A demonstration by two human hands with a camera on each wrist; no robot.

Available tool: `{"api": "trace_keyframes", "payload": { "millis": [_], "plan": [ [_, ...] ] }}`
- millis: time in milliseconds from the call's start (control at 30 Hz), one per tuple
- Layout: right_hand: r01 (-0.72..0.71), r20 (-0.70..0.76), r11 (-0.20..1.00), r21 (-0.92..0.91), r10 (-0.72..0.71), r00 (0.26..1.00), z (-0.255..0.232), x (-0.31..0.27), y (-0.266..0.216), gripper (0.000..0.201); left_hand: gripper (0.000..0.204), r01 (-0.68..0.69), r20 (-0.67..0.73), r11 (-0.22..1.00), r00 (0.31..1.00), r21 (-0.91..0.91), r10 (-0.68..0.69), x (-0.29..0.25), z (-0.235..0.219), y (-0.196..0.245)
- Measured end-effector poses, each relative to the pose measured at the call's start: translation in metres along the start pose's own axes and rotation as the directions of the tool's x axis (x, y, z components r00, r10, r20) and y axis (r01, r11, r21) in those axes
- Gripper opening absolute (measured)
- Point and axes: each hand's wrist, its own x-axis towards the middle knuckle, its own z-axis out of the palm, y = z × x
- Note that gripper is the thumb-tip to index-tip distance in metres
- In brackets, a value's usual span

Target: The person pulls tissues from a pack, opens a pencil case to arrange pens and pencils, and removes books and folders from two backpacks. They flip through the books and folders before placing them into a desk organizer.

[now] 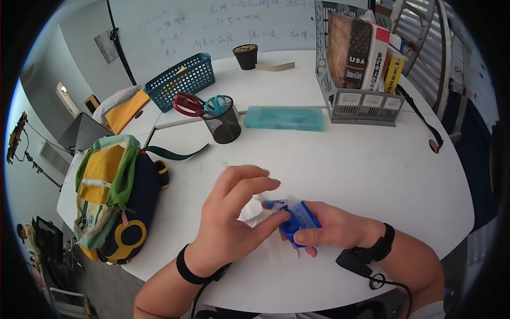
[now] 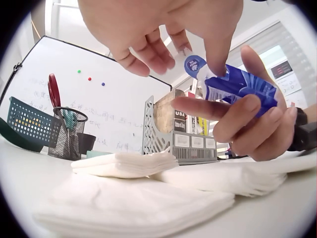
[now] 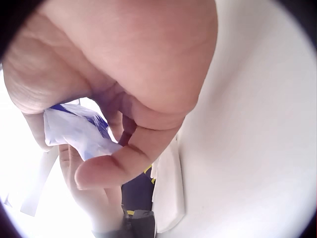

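My right hand [image 1: 340,226] grips a crumpled blue and clear plastic tissue packet [image 1: 304,217], its thumb across the front. From the left, my left hand [image 1: 226,220] reaches in with its thumb on the packet's end and its other fingers raised and spread away. A round blue tab [image 2: 194,64] sticks out at that end in the left wrist view, close to the left fingers. Folded white tissues [image 2: 133,201] lie in several flat piles on the table below, partly hidden by the hands in the head view.
On the left stands a colourful backpack [image 1: 109,181]. Beyond the hands are a mesh cup [image 1: 223,127] with scissors, a teal case [image 1: 284,118] and a grey rack [image 1: 366,106] of books. A blue basket [image 1: 180,82] and a black pot [image 1: 246,58] stand farther back.
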Motion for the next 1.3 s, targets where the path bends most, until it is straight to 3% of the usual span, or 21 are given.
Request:
{"api": "trace_keyframes", "payload": {
  "millis": [100,133,200,233,300,333,400,433,467,533,600,667,800,900,967,1100,1167,1200,1267,1300],
  "plan": [
    [0.111,-0.073,0.994,0.013,-0.110,0.991,0.000,-0.002,0.002,0.090,0.038,-0.032,-0.010,0.997,0.999,0.071,0.032,-0.006,-0.017,0.000],
    [0.177,-0.120,0.983,0.042,-0.171,0.978,0.002,-0.001,0.004,0.092,0.034,-0.093,0.064,0.996,0.994,0.005,0.093,-0.006,-0.023,-0.004],
    [0.159,-0.139,0.981,0.110,-0.144,0.980,0.002,0.001,0.004,0.094,0.029,0.123,0.306,0.985,0.949,-0.122,-0.081,-0.003,-0.028,0.011],
    [0.137,-0.102,0.986,0.092,-0.127,0.987,0.001,0.001,0.003,0.093,0.029,0.124,0.304,0.984,0.949,-0.127,-0.081,-0.001,-0.026,0.014],
    [0.105,-0.069,0.994,0.014,-0.104,0.992,-0.001,0.003,0.009,0.090,0.027,0.294,0.451,0.951,0.864,-0.091,-0.223,0.000,-0.019,0.020],
    [0.101,-0.068,0.995,0.013,-0.100,0.993,0.002,0.004,0.010,0.090,0.027,0.296,0.449,0.951,0.865,-0.093,-0.226,-0.001,-0.019,0.019],
    [0.199,-0.086,0.966,-0.165,-0.215,0.973,0.008,0.008,0.011,0.090,0.031,0.358,0.636,0.931,0.734,-0.067,-0.237,-0.004,-0.020,0.014],
    [0.155,-0.088,0.974,-0.166,-0.171,0.981,0.010,0.006,0.004,0.076,0.030,0.324,0.692,0.943,0.698,-0.077,-0.184,-0.004,-0.020,0.013],
    [0.154,-0.089,0.974,-0.165,-0.170,0.981,0.008,0.005,0.003,0.076,0.030,0.325,0.693,0.942,0.697,-0.078,-0.184,-0.007,-0.019,0.010],
    [0.116,-0.082,0.957,-0.265,-0.142,0.986,0.004,0.002,0.002,0.061,0.023,0.224,0.792,0.971,0.606,-0.078,-0.076,-0.012,-0.016,0.007],
    [0.088,-0.085,0.960,-0.265,-0.114,0.990,0.005,0.000,0.001,0.053,0.014,0.232,0.789,0.969,0.610,-0.089,-0.074,-0.012,-0.017,0.009],
    [0.156,-0.055,0.974,-0.166,-0.167,0.984,0.006,0.001,0.005,0.059,0.012,0.205,0.793,0.975,0.606,-0.083,-0.060,-0.016,-0.015,0.004],
    [0.232,-0.037,0.954,-0.191,-0.243,0.969,0.004,0.006,0.008,0.065,0.013,0.195,0.769,0.965,0.639,-0.174,0.010,-0.019,-0.012,0.004],
    [0.212,-0.017,0.968,-0.137,-0.216,0.976,0.002,0.006,0.009,0.069,0.008,0.093,0.739,0.976,0.668,-0.199,0.087,-0.021,-0.009,0.004],
    [0.132,-0.011,0.990,-0.056,-0.132,0.991,0.001,0.006,0.007,0.068,0.004,0.165,0.663,0.962,0.749,-0.217,0.021,-0.015,-0.012,0.009],
    [0.160,-0.032,0.977,-0.140,-0.166,0.986,0.002,0.003,0.005,0.067,0.006,0.174,0.665,0.973,0.746,-0.155,-0.028,-0.004,-0.021,0.012],
    [0.171,-0.100,0.983,-0.067,-0.177,0.979,-0.002,0.003,0.006,0.059,0.008,0.340,0.488,0.912,0.851,-0.229,-0.195,-0.001,-0.027,0.011],
    [0.172,-0.099,0.983,-0.065,-0.178,0.979,-0.003,0.002,0.006,0.059,0.013,0.316,0.417,0.929,0.884,-0.195,-0.213,-0.004,-0.031,-0.002],
    [0.058,-0.172,0.978,0.199,-0.023,0.985,-0.007,0.000,0.004,0.069,0.026,0.538,0.383,0.843,0.782,-0.019,-0.491,0.004,-0.039,-0.010],
    [0.082,-0.185,0.968,0.236,-0.038,0.982,-0.012,0.004,0.011,0.073,0.026,0.536,0.383,0.844,0.783,-0.017,-0.490,0.000,-0.039,-0.020]
  ]
}}
